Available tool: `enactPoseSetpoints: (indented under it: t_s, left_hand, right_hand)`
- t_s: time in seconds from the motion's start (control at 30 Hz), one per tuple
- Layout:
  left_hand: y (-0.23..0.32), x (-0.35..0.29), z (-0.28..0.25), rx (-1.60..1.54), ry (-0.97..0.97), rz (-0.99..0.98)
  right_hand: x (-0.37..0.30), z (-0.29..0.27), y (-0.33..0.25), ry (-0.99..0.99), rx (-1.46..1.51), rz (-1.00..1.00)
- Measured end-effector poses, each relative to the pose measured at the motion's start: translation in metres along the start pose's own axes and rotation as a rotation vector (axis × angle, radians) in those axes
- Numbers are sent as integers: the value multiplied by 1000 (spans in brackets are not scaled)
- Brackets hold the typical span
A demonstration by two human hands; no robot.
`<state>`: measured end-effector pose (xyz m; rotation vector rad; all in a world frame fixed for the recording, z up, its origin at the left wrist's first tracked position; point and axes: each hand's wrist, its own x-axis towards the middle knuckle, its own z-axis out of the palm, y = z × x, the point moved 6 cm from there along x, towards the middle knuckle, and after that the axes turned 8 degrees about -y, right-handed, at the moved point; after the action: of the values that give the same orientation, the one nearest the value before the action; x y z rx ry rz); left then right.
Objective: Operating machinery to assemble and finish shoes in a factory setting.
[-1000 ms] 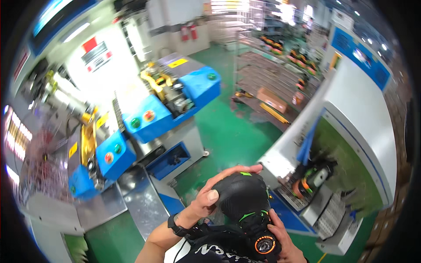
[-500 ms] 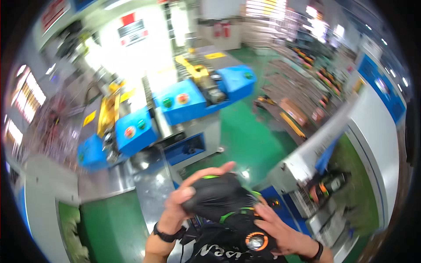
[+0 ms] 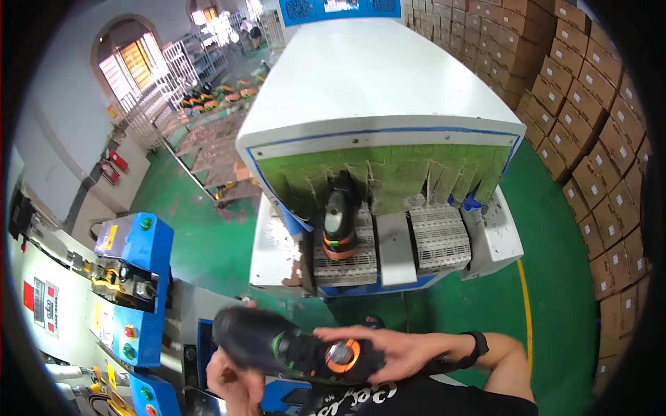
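A black shoe [image 3: 260, 340] with green and orange trim lies sideways in front of my chest, its toe to the left. A round silver piece ringed in orange shows in its collar. My right hand [image 3: 392, 350] grips the shoe at the heel end. Curled below the toe is my left hand [image 3: 236, 381], a fingertip showing beyond the toe's far edge; the shoe hides part of its hold. Ahead, another dark shoe [image 3: 338, 225] with an orange band rests on the left slatted conveyor belt [image 3: 364, 270], partly under a green strip curtain [image 3: 395, 173].
The belts lead into a big white machine housing [image 3: 381, 76], with a second slatted belt [image 3: 440, 239] on the right. At left stands a machine with blue button boxes [image 3: 135, 336]. Stacked cartons [image 3: 576, 90] line the right; a shoe rack [image 3: 215, 145] stands far left.
My view has swung right, from the blue-boxed machine to the white conveyor machine. The shoe stays in my hands, now lying more level with its toe left.
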<state>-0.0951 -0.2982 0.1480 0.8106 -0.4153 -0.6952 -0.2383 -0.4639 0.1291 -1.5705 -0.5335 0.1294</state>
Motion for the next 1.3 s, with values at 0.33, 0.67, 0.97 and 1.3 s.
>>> enactPoseSetpoints:
  t_s: [0.33, 0.67, 0.97, 1.3]
  left_hand:
    - [-90, 43, 12, 508, -398, -457]
    - [-104, 14, -30, 544, -169, -473]
    - [-98, -86, -99, 942, 65, -478]
    - [-78, -294, -161, 816, 832, -151]
  right_hand:
    - [-178, -121, -16, 1279, -109, 509]
    - [-145, -231, -3, 1411, -738, 683]
    - [117, -37, 9, 385, -289, 152]
    - [209, 291, -50, -949, 180, -843]
